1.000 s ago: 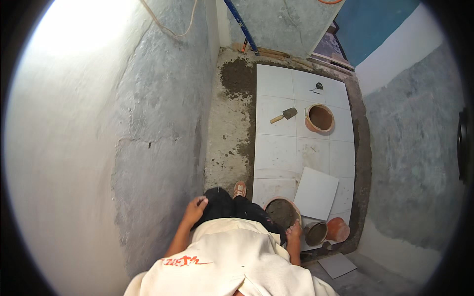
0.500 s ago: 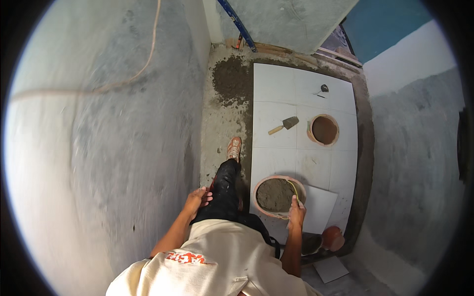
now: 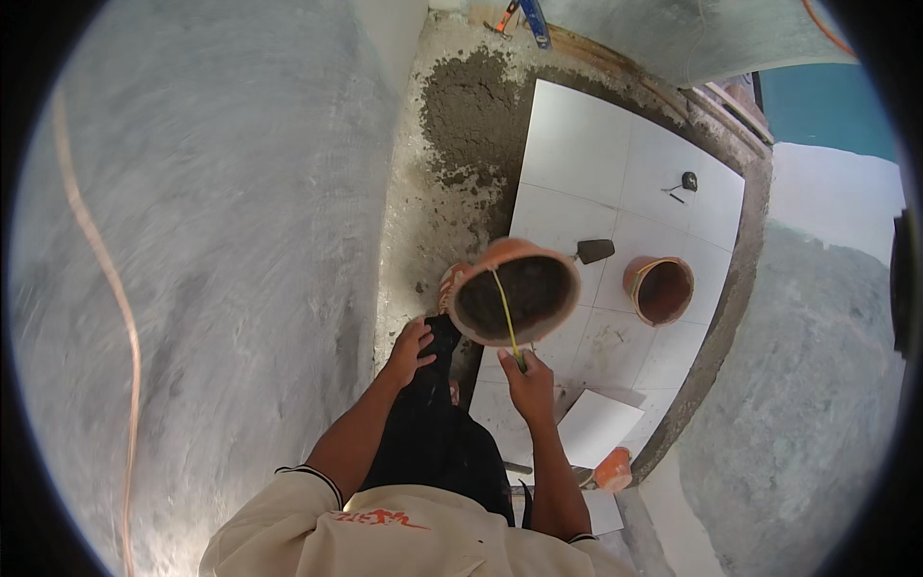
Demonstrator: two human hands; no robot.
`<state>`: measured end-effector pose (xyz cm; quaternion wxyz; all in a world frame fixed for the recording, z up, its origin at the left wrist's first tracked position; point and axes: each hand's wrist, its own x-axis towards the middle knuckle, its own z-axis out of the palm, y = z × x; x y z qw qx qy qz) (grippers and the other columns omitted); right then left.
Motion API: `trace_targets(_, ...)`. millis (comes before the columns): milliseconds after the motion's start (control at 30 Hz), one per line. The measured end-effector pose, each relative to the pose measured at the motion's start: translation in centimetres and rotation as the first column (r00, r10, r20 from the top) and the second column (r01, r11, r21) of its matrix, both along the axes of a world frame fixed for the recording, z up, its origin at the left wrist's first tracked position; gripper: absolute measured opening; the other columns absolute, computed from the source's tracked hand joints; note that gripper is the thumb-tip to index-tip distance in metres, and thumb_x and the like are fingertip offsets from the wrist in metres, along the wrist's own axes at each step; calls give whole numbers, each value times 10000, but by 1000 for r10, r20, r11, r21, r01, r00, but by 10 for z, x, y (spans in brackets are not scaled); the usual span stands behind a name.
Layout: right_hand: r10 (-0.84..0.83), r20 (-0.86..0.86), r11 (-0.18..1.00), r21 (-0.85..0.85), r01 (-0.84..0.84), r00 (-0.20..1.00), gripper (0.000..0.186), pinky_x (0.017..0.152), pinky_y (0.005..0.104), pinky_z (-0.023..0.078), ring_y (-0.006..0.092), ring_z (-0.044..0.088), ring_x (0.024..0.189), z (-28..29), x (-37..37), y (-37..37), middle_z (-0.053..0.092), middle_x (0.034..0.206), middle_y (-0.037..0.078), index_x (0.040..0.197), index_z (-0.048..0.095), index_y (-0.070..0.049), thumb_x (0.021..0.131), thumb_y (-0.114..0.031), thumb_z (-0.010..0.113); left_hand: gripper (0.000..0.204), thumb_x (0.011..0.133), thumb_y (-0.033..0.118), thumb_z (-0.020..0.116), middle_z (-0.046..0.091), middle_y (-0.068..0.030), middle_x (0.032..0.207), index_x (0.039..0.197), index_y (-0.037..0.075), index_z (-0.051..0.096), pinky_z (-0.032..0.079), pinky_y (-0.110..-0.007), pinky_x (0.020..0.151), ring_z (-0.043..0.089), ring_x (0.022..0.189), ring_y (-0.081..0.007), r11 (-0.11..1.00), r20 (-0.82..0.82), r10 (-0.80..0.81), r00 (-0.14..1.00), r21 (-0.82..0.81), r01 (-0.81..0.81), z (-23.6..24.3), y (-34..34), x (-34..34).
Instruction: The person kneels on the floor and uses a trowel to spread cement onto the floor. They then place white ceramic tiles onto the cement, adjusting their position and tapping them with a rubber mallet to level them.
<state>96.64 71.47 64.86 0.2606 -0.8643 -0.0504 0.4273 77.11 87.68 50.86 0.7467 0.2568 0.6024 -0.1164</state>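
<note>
White tiles (image 3: 577, 144) are down; the rough floor strip (image 3: 423, 221) at their left has none yet. Your bucket (image 3: 540, 288) hangs tipped over the tiles' edge. Your left hand (image 3: 413, 348) is loose and empty; your right hand (image 3: 529, 387) grips the bucket's yellow handle (image 3: 505, 306).

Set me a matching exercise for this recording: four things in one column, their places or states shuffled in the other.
Things
1. Right hand
2. Trowel
3. Tape measure
4. Left hand

Places or states
A. On the white tiles, beyond the standing bucket
B. Holding nothing, near the black trouser leg
C. Gripping a bucket by its yellow handle
D. Partly hidden behind the held bucket

Pairs: 1-C, 2-D, 3-A, 4-B
</note>
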Motion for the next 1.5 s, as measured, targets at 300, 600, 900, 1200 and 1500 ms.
trace_targets(300,168,-65,978,135,-159,984,520,643,443,498,375,644,662,-95,64,134,635,693,202,854,649,9,943,-501,696,786,1048,678,347,362,-142,1609,1601,122,296,316,-575,1170,329,1501,-290,942,58,332,941,-66,-328,-106,49,33)
trace_targets(600,301,-29,939,185,-291,953,548,691,478,514,421,687,775,-200,55,197,659,734,232,981,683,30,935,-515,688,750,1064,622,388,390,-179,1572,1583,83,328,332,-521,1169,369,1473,-289,895,-76,445,892,63,-441,-196,78,25)
trace_targets(900,350,-29,905,269,-330,936,359,799,496,537,421,682,920,-265,1,175,691,939,240,1021,701,2,936,-347,707,836,1032,697,376,368,-190,1599,1588,74,331,313,-516,1173,351,1488,-292,943,-132,328,935,113,-314,-236,77,7)
trace_targets(1200,-607,166,768,-129,628,777,345,734,318,527,156,597,759,-464,95,-34,667,914,51,1155,647,-12,1022,-329,628,912,998,777,299,264,-187,1668,1639,132,227,219,-594,1211,223,1557,-339,975,-112,104,988,206,-80,-230,106,38)
trace_targets(1500,-697,117,665,-266,698,708,586,778,423,573,273,655,898,-630,179,-124,600,1097,139,1317,483,26,938,-361,706,979,970,685,502,245,-197,1673,1668,135,90,209,-645,1200,231,1542,-385,965,154,-45,987,264,3,-256,138,63)
